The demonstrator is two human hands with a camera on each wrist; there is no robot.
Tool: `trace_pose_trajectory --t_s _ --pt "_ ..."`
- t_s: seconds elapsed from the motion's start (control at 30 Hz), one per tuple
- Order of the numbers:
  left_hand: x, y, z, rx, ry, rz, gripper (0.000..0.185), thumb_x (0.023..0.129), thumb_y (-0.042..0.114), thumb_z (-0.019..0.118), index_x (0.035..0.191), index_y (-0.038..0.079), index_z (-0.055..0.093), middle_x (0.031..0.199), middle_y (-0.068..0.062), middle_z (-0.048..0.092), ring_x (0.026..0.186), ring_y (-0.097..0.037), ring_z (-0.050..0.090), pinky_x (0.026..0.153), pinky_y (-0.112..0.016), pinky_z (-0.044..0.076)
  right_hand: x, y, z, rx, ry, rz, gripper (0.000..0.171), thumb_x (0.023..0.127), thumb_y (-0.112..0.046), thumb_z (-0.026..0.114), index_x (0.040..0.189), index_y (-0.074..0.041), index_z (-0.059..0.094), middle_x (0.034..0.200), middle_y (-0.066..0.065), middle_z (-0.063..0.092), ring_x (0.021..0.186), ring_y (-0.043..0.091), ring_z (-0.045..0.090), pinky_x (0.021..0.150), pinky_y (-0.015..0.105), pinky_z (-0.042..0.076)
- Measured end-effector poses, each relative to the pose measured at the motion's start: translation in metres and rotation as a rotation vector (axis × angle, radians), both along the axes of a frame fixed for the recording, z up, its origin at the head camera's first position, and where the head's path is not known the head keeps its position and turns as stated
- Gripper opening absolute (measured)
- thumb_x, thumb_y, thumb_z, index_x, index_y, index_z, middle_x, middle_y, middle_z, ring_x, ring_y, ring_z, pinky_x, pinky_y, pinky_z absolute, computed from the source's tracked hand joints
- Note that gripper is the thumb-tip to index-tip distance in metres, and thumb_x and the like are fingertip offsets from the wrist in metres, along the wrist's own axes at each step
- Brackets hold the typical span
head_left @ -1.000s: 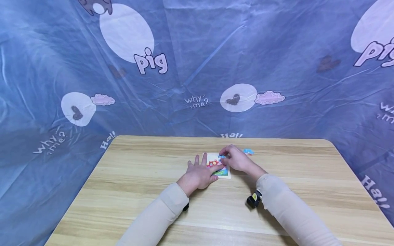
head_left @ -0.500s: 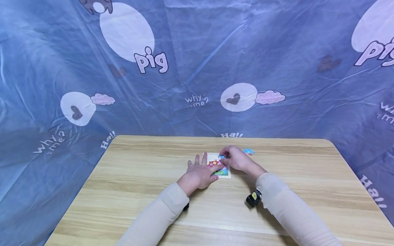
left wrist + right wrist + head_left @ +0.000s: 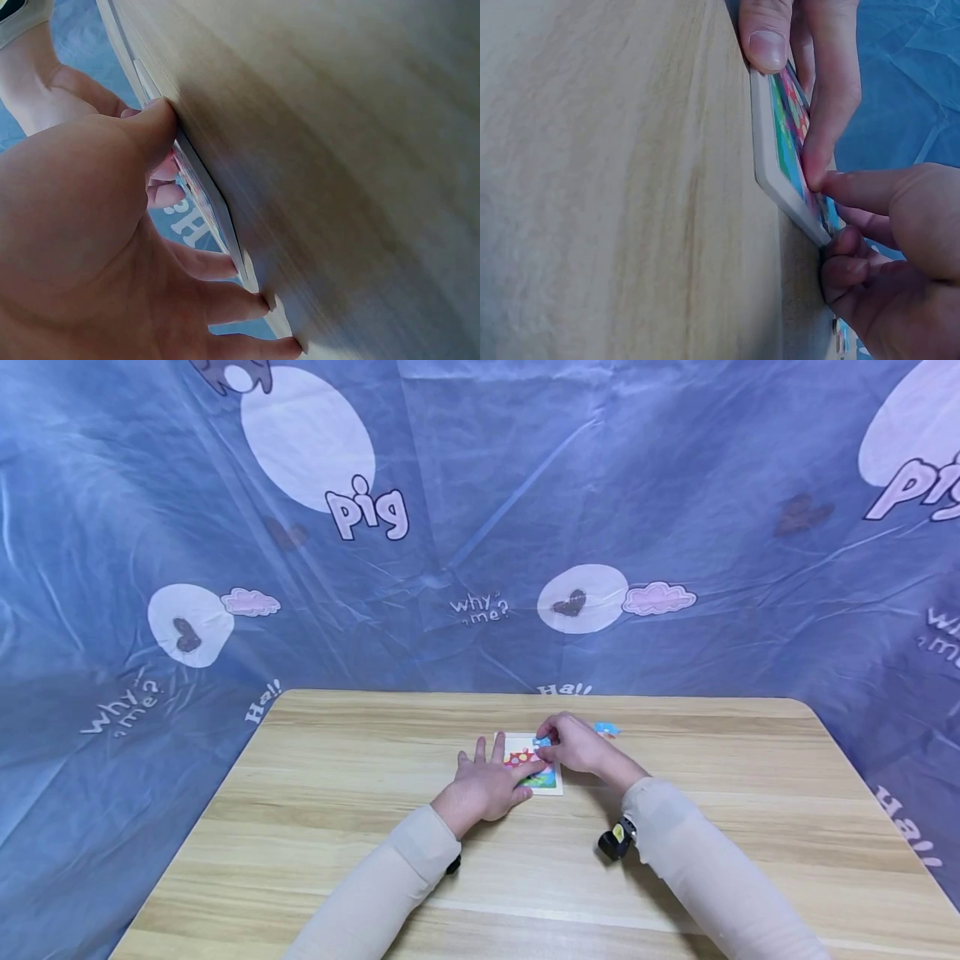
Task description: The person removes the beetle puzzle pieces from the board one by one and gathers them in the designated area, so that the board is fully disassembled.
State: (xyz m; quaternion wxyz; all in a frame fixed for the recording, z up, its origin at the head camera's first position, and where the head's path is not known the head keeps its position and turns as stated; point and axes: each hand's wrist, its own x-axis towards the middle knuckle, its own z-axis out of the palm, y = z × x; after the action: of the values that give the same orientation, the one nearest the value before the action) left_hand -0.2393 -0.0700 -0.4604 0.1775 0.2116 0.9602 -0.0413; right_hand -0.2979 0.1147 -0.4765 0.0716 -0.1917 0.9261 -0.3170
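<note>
A small white-framed puzzle board (image 3: pixel 552 787) with a colourful picture lies mid-table; its edge also shows in the wrist views (image 3: pixel 774 169) (image 3: pixel 208 196). My left hand (image 3: pixel 486 782) lies flat with spread fingers on the board's left part, with the thumb (image 3: pixel 766 34) against the near edge and a fingertip (image 3: pixel 819 142) pressing the picture. My right hand (image 3: pixel 576 746) is curled over the board's far right corner and pinches a blue puzzle piece (image 3: pixel 541 742) down onto it, the thumb (image 3: pixel 859 192) meeting the left fingertip.
A loose blue puzzle piece (image 3: pixel 606 728) lies on the wooden table (image 3: pixel 337 827) just right of my right hand. A blue printed sheet (image 3: pixel 480 527) hangs behind and round the table. A black wrist camera (image 3: pixel 615 842) sits under my right forearm.
My right hand has edged slightly left over the board's corner. The left hand and the board have stayed put.
</note>
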Motion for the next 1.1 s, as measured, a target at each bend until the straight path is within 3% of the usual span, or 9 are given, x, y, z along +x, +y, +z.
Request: trace_pose_trajectory --t_s 0.4,1.1 --pt "0.004 -0.002 0.001 0.002 -0.01 -0.007 0.05 0.095 0.06 0.035 0.141 0.063 0.015 0.159 -0.018 0.006 0.142 -0.047 0.014 0.104 -0.068 0.024 0.008 0.0 0.0 -0.05 0.02 -0.072 0.018 0.083 -0.014 0.072 0.099 -0.007 0.067 0.088 0.003 0.061 0.079 0.016 0.054 0.072 0.031 0.045" --pt "0.013 -0.009 0.001 -0.007 0.004 -0.035 0.049 0.096 0.06 0.034 0.141 0.063 0.015 0.159 -0.018 0.007 0.142 -0.046 0.016 0.103 -0.067 0.026 0.027 -0.002 -0.001 -0.171 0.03 -0.095 0.012 0.088 -0.011 0.066 0.099 -0.01 0.068 0.086 -0.001 0.065 0.078 0.014 0.058 0.074 0.032 0.048"
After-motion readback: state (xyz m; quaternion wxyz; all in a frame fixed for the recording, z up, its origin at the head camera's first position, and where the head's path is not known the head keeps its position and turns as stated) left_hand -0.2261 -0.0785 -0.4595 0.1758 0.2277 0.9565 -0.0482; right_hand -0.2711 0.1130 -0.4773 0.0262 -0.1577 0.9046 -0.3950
